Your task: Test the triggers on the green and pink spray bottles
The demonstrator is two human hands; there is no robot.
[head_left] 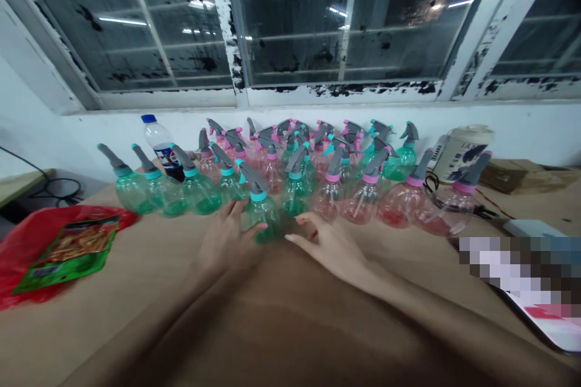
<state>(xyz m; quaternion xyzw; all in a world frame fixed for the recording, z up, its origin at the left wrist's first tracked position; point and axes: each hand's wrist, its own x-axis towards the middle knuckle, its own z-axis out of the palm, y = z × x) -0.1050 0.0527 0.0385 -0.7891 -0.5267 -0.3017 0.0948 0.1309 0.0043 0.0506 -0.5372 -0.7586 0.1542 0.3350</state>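
Note:
My left hand [233, 230] is wrapped around the lower body of a green spray bottle [263, 213] with a grey trigger head, upright at the front of the table. To its right, my right hand [318, 239] is held with thumb and fingers apart and nothing between them. Just behind that hand stands another green spray bottle [296, 190]. A pink spray bottle [330, 198] is close by on the right. More green and pink spray bottles stand in rows behind and to both sides.
A cola bottle [162, 146] stands at the back left. A green snack packet [72, 248] lies on a red plastic bag [22, 236]. At right are a paper-wrapped container [463, 154], a cardboard piece [517, 175], cables and a partly blurred-out flat device [556, 332]. Windows line the wall.

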